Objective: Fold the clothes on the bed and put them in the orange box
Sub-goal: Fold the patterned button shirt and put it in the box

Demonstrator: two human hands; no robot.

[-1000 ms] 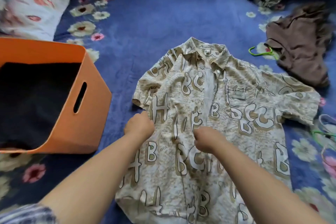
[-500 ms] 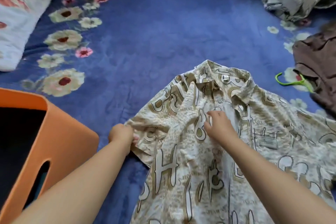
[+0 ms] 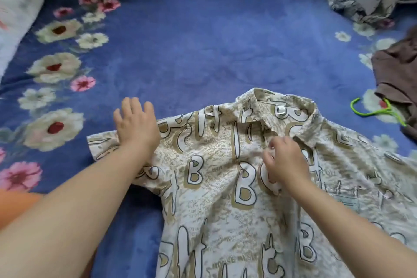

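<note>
Orange box [image 3: 15,203] mostly hidden behind left forearm, cut off.

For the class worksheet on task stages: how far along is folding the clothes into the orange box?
Early. Done: the printed shirt lies spread flat on the bed. In hand: the left hand flattens its sleeve; the right hand pinches fabric below the collar. Left: folding it, then the brown garment, and boxing both in the orange box.

A blue bedspread [image 3: 203,36] printed with cream and pink flowers [image 3: 54,128] covers the bed in soft daylight. A pale pillow [image 3: 15,18] lies at the far left edge.
</note>
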